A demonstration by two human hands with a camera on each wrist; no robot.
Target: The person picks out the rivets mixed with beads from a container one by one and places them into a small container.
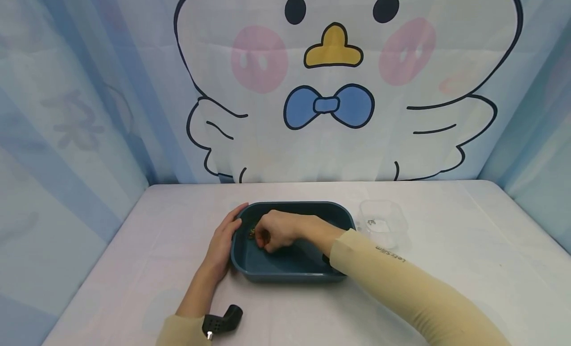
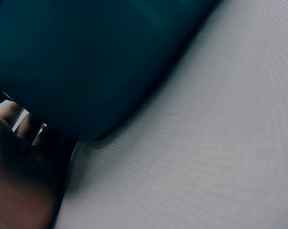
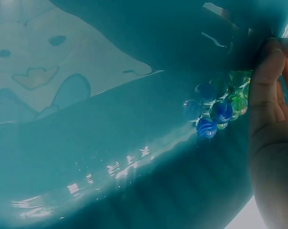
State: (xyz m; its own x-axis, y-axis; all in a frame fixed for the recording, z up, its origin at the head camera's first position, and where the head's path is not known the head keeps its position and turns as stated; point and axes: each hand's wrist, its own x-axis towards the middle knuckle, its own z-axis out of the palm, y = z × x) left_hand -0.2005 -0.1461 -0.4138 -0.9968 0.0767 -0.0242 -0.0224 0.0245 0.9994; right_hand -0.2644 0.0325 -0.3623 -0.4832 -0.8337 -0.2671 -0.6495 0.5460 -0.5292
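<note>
A dark teal rectangular tub (image 1: pixel 292 276) with rounded corners stands on the table. My left hand (image 1: pixel 219 249) grips its left side, the thumb at the rim and the other fingers along the outer wall. My right hand (image 1: pixel 281 230) reaches down inside the tub, near its left end, with fingers curled. Blue and green glass marbles (image 3: pixel 221 111) lie clustered beside that hand in the right wrist view. There the thumb and a finger come together; whether a marble sits between them is hidden. The left wrist view has the tub's outer wall (image 2: pixel 87 62) close up.
A clear plastic box (image 1: pixel 382 222) stands just right of the tub, with a small bright patch inside that I cannot make out. White cloth covers the table (image 1: pixel 468 247). Behind hangs a curtain (image 1: pixel 330 152) with a cartoon bird, mirrored on the tub's glossy inside.
</note>
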